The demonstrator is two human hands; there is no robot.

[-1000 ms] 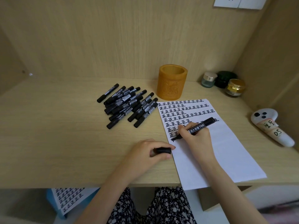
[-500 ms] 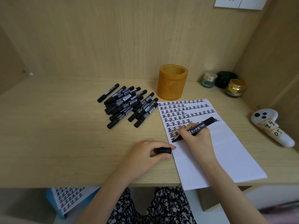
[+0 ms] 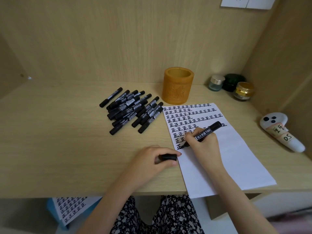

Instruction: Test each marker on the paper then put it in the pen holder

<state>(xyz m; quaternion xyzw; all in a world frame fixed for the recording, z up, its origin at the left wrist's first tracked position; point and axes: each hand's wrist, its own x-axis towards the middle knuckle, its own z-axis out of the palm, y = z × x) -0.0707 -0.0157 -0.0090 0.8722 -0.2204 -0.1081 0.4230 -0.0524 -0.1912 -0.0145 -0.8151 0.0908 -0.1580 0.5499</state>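
Observation:
My right hand [image 3: 205,144] grips an uncapped black marker [image 3: 206,131], its tip touching the white paper [image 3: 236,157] at the left end of the lowest row of written characters. My left hand [image 3: 152,164] rests on the desk beside the paper's left edge and pinches the marker's black cap [image 3: 168,157]. A pile of several capped black markers [image 3: 131,108] lies on the desk to the left of the paper. The orange pen holder [image 3: 178,86] stands upright behind the paper's top edge; nothing shows above its rim.
Three small jars [image 3: 232,86] stand in the back right corner. A white controller with labels [image 3: 282,130] lies at the right by the side wall. The paper overhangs the wooden desk's front edge [image 3: 84,194]. Another written sheet [image 3: 70,208] lies below the desk.
The marker tip has crept slightly to the right along the lowest row. My left hand has stayed put with the cap.

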